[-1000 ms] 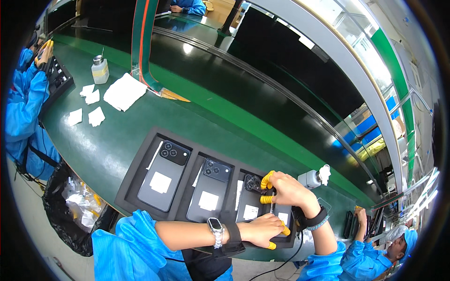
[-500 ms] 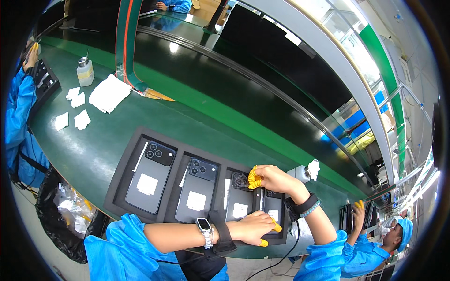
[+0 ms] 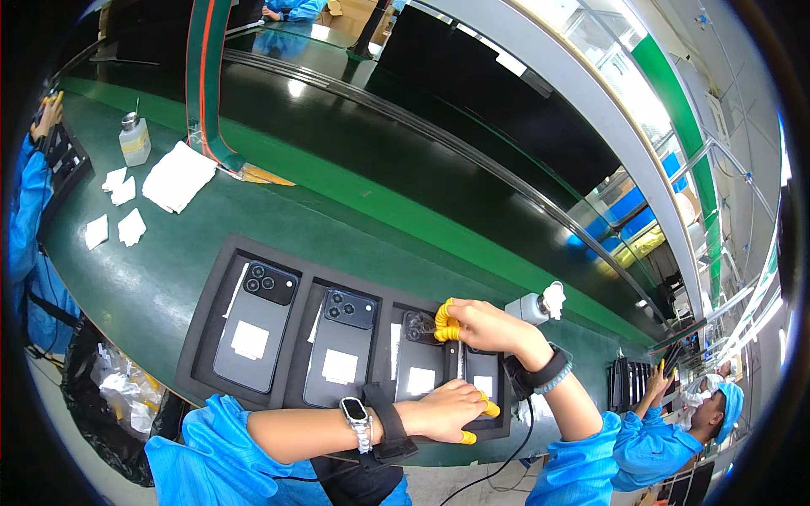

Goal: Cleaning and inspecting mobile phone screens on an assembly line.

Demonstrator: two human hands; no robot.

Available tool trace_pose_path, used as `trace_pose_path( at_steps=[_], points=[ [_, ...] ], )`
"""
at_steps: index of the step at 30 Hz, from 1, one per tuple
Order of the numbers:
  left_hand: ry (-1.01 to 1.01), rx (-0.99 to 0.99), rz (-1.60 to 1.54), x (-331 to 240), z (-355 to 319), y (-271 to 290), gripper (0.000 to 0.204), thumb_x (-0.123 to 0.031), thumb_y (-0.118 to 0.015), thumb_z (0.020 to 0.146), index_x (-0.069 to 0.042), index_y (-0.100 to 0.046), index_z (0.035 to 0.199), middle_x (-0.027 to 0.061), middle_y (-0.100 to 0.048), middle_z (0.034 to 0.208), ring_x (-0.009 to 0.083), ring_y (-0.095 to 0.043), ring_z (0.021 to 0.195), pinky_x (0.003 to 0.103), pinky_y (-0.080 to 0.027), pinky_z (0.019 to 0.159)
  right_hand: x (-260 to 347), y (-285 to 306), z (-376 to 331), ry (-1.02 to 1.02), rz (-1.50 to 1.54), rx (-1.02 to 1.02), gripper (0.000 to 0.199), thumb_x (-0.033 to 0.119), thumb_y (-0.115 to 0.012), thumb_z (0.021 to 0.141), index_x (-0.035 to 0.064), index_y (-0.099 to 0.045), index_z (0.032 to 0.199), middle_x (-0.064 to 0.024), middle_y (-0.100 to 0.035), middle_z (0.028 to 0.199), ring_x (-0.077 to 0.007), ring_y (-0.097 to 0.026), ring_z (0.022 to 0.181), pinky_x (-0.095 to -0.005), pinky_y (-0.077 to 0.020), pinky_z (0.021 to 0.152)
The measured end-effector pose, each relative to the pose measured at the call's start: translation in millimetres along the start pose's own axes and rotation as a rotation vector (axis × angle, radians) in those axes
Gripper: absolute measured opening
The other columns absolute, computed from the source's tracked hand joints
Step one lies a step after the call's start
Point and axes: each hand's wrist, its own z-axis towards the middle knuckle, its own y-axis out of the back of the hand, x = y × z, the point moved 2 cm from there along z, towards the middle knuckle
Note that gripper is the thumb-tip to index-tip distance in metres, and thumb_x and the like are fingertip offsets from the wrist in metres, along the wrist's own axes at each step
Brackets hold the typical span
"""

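Observation:
A black foam tray point(image 3: 197, 358) holds several dark phones back side up, with white paper labels on them. My right hand point(image 3: 489, 325), in yellow finger cots, is closed in a pinch at the camera corner of the third phone point(image 3: 415, 358). A crinkled clear plastic film point(image 3: 417, 325) shows over that corner, beside the fingertips. My left hand point(image 3: 443, 411) lies across the tray's near edge, its thumb apart from its fingers, by the lower ends of the third phone and the rightmost phone point(image 3: 483, 367). The first phone point(image 3: 255, 327) and second phone point(image 3: 340, 346) lie untouched.
White cloths point(image 3: 179, 177) and a pump bottle point(image 3: 135, 143) stand at the far left; another bottle point(image 3: 527, 309) is beyond the tray. A black-lined bin point(image 3: 80, 379) is at the table's left edge. Co-workers sit left and right point(image 3: 675, 438). A cable point(image 3: 519, 447) hangs from my right wrist.
The whole scene has shifted slightly left in view. My right hand stays pinched at the third phone's camera corner, where the film looks flatter. My left hand keeps its place on the tray.

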Motion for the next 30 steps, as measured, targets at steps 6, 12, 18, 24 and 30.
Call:
trace_pose_path(
  at_steps=[6, 12, 18, 24, 30],
  points=[
    [0.029, 0.030, 0.021, 0.4, 0.4, -4.5, 0.058, -0.030, -0.069, 0.073, 0.004, -0.052, 0.116, 0.0172, -0.056, 0.113, 0.0303, -0.048, 0.114, 0.041, -0.033, 0.101, 47.1, -18.5, -15.5, 0.102, -0.758, -0.096, 0.014, 0.010, -0.065, 0.065, 0.0034, -0.063, 0.077, -0.0092, -0.062, 0.080, -0.0227, -0.061, 0.080, -0.0362, -0.0495, 0.072],
    [-0.024, -0.088, -0.135, -2.9, -3.1, 3.5, 0.057, -0.021, -0.072, 0.072, 0.003, -0.051, 0.120, 0.0220, -0.054, 0.118, 0.0376, -0.048, 0.115, 0.045, -0.037, 0.098, 67.6, -29.7, -13.7, 0.125, -0.985, -0.068, 0.007, 0.014, -0.062, 0.068, 0.0073, -0.061, 0.070, -0.0034, -0.057, 0.069, -0.0164, -0.057, 0.074, -0.0287, -0.0440, 0.063],
    [0.009, -0.086, -0.221, 1.3, -2.1, -3.9, 0.057, -0.019, -0.071, 0.072, 0.004, -0.050, 0.120, 0.0231, -0.055, 0.115, 0.0380, -0.052, 0.109, 0.043, -0.040, 0.094, 67.0, -45.5, -12.9, 0.072, -1.010, -0.051, 0.009, 0.014, -0.062, 0.069, 0.0062, -0.063, 0.073, -0.0036, -0.060, 0.071, -0.0162, -0.058, 0.073, -0.0278, -0.0431, 0.057],
    [0.009, -0.049, -0.170, -1.3, 0.8, 1.7, 0.059, -0.017, -0.071, 0.071, 0.004, -0.049, 0.121, 0.0232, -0.055, 0.116, 0.0377, -0.051, 0.111, 0.043, -0.040, 0.095, 60.7, -41.8, -12.1, 0.128, -0.910, -0.072, 0.008, 0.013, -0.062, 0.068, 0.0065, -0.060, 0.072, -0.0044, -0.059, 0.072, -0.0173, -0.060, 0.076, -0.0283, -0.0474, 0.060],
    [-0.045, -0.116, 0.105, 4.5, -2.1, -9.8, 0.061, -0.026, -0.069, 0.073, 0.004, -0.049, 0.122, 0.0177, -0.055, 0.115, 0.0327, -0.047, 0.116, 0.041, -0.033, 0.101, 49.2, -31.1, -7.6, 0.119, -0.771, -0.108, 0.009, 0.012, -0.062, 0.069, 0.0064, -0.063, 0.076, -0.0046, -0.062, 0.076, -0.0176, -0.061, 0.076, -0.0307, -0.0501, 0.058]
  ],
)
